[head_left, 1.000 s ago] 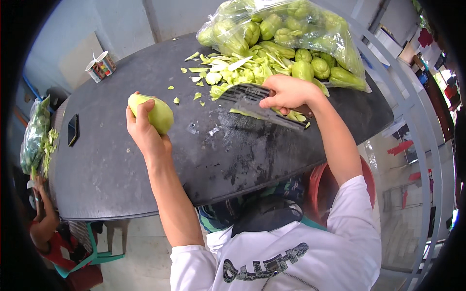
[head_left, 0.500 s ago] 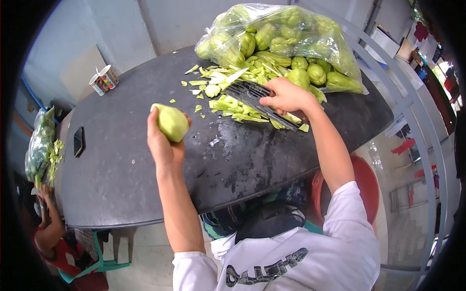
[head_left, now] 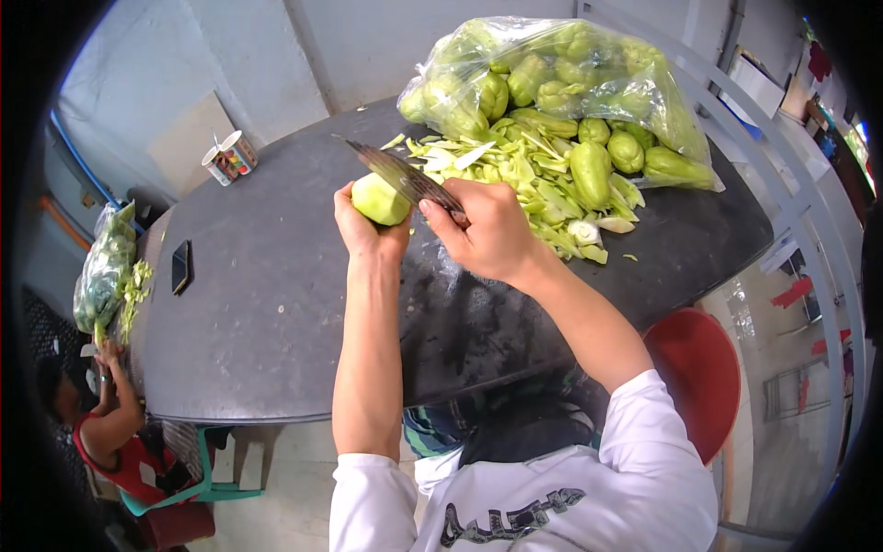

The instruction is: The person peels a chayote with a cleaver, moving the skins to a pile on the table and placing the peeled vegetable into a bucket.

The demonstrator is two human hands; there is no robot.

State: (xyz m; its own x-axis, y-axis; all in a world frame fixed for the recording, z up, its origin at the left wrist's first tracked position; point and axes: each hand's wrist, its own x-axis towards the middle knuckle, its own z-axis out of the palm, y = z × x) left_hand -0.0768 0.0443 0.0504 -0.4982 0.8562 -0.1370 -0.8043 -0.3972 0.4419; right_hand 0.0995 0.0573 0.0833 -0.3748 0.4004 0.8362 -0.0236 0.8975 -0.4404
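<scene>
A pale green chayote (head_left: 379,202) sits in my left hand (head_left: 361,235), whose fingers wrap round it from below and the left side. My right hand (head_left: 492,230) grips a knife (head_left: 397,173) with a wide, dark, patterned blade. The blade slants up and to the left over the top of the chayote; whether its edge touches the skin is hard to tell. Right of my hands lies a heap of green peelings (head_left: 543,189), partly hidden behind my right hand. Whole chayotes (head_left: 590,175) rest on it, by the mouth of a clear plastic bag (head_left: 589,55) full of more.
The dark oval table (head_left: 267,322) holds a phone (head_left: 181,267) and two paper cups (head_left: 239,152) at its left. A person (head_left: 120,432) in red works at the far left beside a bag of greens (head_left: 106,262). A red round container (head_left: 704,377) stands below; a grey railing (head_left: 809,202) curves along the right.
My right hand has brought the knife from the peelings leftward to the chayote, turning the blade. My two hands are now close together. The whole view has shifted slightly.
</scene>
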